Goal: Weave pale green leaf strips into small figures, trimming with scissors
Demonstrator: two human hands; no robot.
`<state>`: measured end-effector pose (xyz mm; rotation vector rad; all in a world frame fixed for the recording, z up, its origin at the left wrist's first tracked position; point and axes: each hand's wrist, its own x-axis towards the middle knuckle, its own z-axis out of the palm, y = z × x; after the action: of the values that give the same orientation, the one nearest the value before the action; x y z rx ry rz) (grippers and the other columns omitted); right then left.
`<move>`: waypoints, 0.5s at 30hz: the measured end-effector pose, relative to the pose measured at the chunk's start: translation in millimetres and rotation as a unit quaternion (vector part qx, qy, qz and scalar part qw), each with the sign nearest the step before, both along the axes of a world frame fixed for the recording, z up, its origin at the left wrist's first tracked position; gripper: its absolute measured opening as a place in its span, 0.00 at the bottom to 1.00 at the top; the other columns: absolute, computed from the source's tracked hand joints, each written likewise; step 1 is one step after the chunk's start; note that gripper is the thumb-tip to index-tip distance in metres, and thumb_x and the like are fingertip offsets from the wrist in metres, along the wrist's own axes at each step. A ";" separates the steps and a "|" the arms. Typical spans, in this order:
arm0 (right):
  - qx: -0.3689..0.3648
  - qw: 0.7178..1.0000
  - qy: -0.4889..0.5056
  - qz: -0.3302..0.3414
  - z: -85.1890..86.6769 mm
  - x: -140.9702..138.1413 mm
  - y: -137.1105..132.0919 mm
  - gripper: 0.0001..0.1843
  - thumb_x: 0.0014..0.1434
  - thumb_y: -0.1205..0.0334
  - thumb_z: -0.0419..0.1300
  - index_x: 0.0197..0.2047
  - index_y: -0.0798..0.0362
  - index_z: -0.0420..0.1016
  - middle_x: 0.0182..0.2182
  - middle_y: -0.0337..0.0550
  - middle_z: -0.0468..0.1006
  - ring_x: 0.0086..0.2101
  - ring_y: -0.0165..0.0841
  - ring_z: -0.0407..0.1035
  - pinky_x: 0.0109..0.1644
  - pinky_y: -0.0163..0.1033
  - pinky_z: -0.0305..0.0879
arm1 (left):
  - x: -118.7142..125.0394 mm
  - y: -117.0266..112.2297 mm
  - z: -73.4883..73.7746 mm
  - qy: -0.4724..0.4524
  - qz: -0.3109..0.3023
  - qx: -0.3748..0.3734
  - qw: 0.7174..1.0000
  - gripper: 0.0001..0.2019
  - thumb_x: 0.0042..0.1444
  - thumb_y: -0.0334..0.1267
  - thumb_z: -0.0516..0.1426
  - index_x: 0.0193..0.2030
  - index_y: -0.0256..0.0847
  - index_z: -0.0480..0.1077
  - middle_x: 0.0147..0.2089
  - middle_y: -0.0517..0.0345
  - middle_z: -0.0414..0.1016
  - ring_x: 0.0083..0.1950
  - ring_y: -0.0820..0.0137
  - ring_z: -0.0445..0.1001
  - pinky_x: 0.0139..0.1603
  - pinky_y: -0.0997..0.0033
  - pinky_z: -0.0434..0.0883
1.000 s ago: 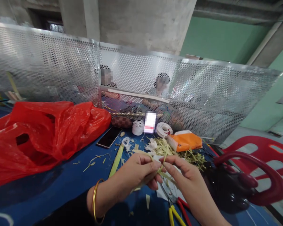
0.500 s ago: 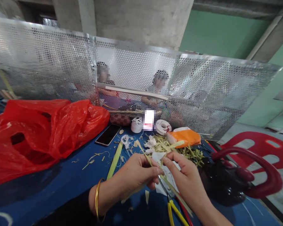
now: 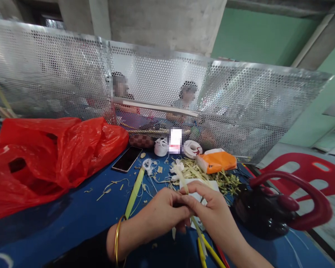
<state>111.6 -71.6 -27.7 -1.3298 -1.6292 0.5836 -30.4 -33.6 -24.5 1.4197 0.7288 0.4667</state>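
Observation:
My left hand (image 3: 159, 214) and my right hand (image 3: 212, 212) meet low in the middle over a blue table (image 3: 72, 219). Both pinch the same pale yellow-green leaf strip (image 3: 184, 182), which sticks up between the fingertips and hangs down below them. My left wrist wears a gold bangle (image 3: 117, 240). Scissors with red and yellow handles (image 3: 209, 255) lie just under my right hand.
A red plastic bag (image 3: 44, 156) fills the left. A phone (image 3: 127, 159), a long green strip (image 3: 135, 191), leaf scraps (image 3: 223, 180), an orange packet (image 3: 216, 162), white rolls (image 3: 193, 149) and a dark handbag (image 3: 265, 214) lie about. Two people sit behind a perforated metal screen (image 3: 240, 104).
My hands have closed together. The strip ends that spread apart half a second ago are now drawn into one upright piece between the fingertips.

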 end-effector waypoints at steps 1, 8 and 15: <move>-0.012 0.999 0.027 -0.012 -0.3 -0.2 0.3 0.07 0.57 0.62 0.59 0.29 0.51 0.75 0.28 0.38 0.76 0.32 0.34 0.70 0.37 0.36 0.65 | 0.4 -0.1 0.0 -0.002 0.000 -0.001 1.000 0.08 0.48 0.36 0.55 0.24 0.37 0.73 0.20 0.62 0.67 0.19 0.77 0.65 0.24 0.76 0.63; 0.037 0.998 0.024 -0.049 2.1 -0.4 -2.4 0.09 0.56 0.64 0.59 0.24 0.52 0.73 0.25 0.38 0.74 0.29 0.33 0.69 0.33 0.35 0.62 | -4.0 2.3 -8.0 -0.029 -0.032 -0.001 0.999 0.10 0.50 0.41 0.59 0.29 0.36 0.76 0.21 0.61 0.70 0.21 0.76 0.67 0.26 0.75 0.66; 0.142 0.983 -0.079 -0.089 1.4 13.9 0.2 0.10 0.61 0.61 0.56 0.43 0.51 0.76 0.43 0.46 0.77 0.45 0.39 0.69 0.49 0.43 0.63 | -0.8 3.7 -7.2 -0.048 0.043 -0.072 0.995 0.12 0.47 0.43 0.62 0.27 0.34 0.75 0.21 0.60 0.72 0.21 0.76 0.68 0.27 0.75 0.67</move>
<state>125.4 -71.4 -26.3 -1.3130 -1.6278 0.1341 -31.1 -29.9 -31.7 1.2274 0.7318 0.5356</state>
